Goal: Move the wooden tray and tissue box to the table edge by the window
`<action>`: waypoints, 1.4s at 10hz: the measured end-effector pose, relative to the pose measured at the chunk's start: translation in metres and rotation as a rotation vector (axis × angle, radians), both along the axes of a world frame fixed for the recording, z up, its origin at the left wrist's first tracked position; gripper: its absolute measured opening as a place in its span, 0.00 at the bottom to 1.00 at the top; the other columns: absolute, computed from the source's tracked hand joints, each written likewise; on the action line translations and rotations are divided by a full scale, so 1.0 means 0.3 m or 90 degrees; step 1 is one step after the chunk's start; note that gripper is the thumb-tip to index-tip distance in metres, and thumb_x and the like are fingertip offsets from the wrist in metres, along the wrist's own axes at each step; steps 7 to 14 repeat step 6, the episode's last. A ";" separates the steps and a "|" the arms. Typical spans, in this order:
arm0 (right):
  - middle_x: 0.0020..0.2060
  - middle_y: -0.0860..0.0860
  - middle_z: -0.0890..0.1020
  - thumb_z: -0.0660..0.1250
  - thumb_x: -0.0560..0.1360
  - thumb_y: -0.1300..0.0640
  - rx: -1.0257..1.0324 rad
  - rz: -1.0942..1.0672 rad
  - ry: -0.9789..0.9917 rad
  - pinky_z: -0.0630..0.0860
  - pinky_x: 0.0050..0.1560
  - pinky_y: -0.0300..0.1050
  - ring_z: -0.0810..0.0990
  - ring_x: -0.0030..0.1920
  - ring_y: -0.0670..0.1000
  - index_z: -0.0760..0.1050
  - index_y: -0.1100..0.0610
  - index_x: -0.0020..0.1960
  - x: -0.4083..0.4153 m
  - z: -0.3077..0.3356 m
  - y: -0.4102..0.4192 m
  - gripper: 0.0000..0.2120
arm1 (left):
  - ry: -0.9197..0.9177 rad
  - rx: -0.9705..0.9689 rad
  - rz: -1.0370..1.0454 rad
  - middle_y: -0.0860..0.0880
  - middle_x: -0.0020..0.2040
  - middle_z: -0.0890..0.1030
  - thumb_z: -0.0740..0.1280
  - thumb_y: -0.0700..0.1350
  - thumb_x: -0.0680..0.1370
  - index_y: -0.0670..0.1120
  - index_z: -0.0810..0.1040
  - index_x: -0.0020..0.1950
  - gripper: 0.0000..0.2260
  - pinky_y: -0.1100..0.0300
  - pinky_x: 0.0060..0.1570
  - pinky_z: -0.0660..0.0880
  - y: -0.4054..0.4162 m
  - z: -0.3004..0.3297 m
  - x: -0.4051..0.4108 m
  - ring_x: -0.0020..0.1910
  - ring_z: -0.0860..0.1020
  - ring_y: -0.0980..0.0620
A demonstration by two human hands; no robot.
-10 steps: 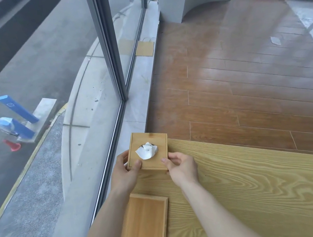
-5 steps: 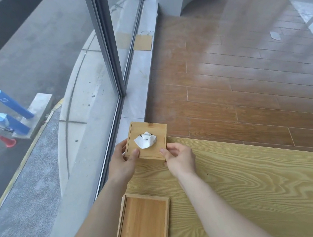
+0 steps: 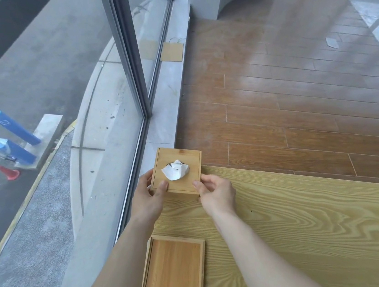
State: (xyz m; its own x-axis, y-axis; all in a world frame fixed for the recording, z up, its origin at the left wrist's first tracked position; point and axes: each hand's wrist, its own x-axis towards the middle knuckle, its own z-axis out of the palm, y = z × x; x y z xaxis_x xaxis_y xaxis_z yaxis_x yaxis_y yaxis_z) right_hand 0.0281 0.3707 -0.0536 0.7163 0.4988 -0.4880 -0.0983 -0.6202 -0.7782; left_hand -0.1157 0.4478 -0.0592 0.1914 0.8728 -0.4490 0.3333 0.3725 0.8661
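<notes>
Your pale wood surface (image 3: pixel 314 235) meets the window (image 3: pixel 98 106) here. Both hands, left (image 3: pixel 148 196) and right (image 3: pixel 216 191), hold the box (image 3: pixel 177 171) at the far corner, fingers pinching its sides for squaring; the tray (image 3: pixel 173 274) lies nearer along that edge.

Upper right: brown plank floor (image 3: pixel 298 106); paper bag (image 3: pixel 171 51) flat on grey sill (image 3: pixel 168 112) top centre; outside at left, blue post (image 3: pixel 13 128) and red cone (image 3: pixel 8 172) on pavement.
</notes>
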 end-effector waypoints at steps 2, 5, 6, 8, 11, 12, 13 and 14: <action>0.43 0.42 0.85 0.77 0.76 0.50 -0.021 0.026 -0.046 0.82 0.58 0.52 0.86 0.51 0.51 0.84 0.52 0.62 -0.003 0.002 0.002 0.16 | 0.002 0.005 -0.005 0.60 0.59 0.75 0.69 0.49 0.80 0.57 0.70 0.73 0.22 0.64 0.44 0.70 -0.001 -0.003 -0.002 0.51 0.75 0.64; 0.85 0.53 0.56 0.67 0.73 0.28 -0.176 0.200 -0.273 0.66 0.76 0.58 0.59 0.83 0.57 0.48 0.45 0.85 0.038 0.049 -0.063 0.50 | 0.199 0.153 0.051 0.48 0.76 0.68 0.70 0.58 0.77 0.51 0.61 0.78 0.34 0.46 0.69 0.68 -0.059 0.006 0.007 0.75 0.67 0.48; 0.86 0.55 0.44 0.51 0.71 0.19 -0.207 0.300 -0.357 0.49 0.84 0.61 0.44 0.85 0.57 0.38 0.43 0.84 0.090 0.074 -0.117 0.52 | 0.287 0.228 0.013 0.46 0.79 0.62 0.67 0.64 0.76 0.51 0.58 0.80 0.37 0.43 0.75 0.61 -0.081 0.036 0.014 0.78 0.60 0.45; 0.86 0.55 0.44 0.51 0.71 0.19 -0.207 0.300 -0.357 0.49 0.84 0.61 0.44 0.85 0.57 0.38 0.43 0.84 0.090 0.074 -0.117 0.52 | 0.287 0.228 0.013 0.46 0.79 0.62 0.67 0.64 0.76 0.51 0.58 0.80 0.37 0.43 0.75 0.61 -0.081 0.036 0.014 0.78 0.60 0.45; 0.86 0.55 0.44 0.51 0.71 0.19 -0.207 0.300 -0.357 0.49 0.84 0.61 0.44 0.85 0.57 0.38 0.43 0.84 0.090 0.074 -0.117 0.52 | 0.287 0.228 0.013 0.46 0.79 0.62 0.67 0.64 0.76 0.51 0.58 0.80 0.37 0.43 0.75 0.61 -0.081 0.036 0.014 0.78 0.60 0.45; 0.86 0.55 0.44 0.51 0.71 0.19 -0.207 0.300 -0.357 0.49 0.84 0.61 0.44 0.85 0.57 0.38 0.43 0.84 0.090 0.074 -0.117 0.52 | 0.287 0.228 0.013 0.46 0.79 0.62 0.67 0.64 0.76 0.51 0.58 0.80 0.37 0.43 0.75 0.61 -0.081 0.036 0.014 0.78 0.60 0.45; 0.86 0.55 0.44 0.51 0.71 0.19 -0.207 0.300 -0.357 0.49 0.84 0.61 0.44 0.85 0.57 0.38 0.43 0.84 0.090 0.074 -0.117 0.52 | 0.287 0.228 0.013 0.46 0.79 0.62 0.67 0.64 0.76 0.51 0.58 0.80 0.37 0.43 0.75 0.61 -0.081 0.036 0.014 0.78 0.60 0.45; 0.86 0.55 0.44 0.51 0.71 0.19 -0.207 0.300 -0.357 0.49 0.84 0.61 0.44 0.85 0.57 0.38 0.43 0.84 0.090 0.074 -0.117 0.52 | 0.287 0.228 0.013 0.46 0.79 0.62 0.67 0.64 0.76 0.51 0.58 0.80 0.37 0.43 0.75 0.61 -0.081 0.036 0.014 0.78 0.60 0.45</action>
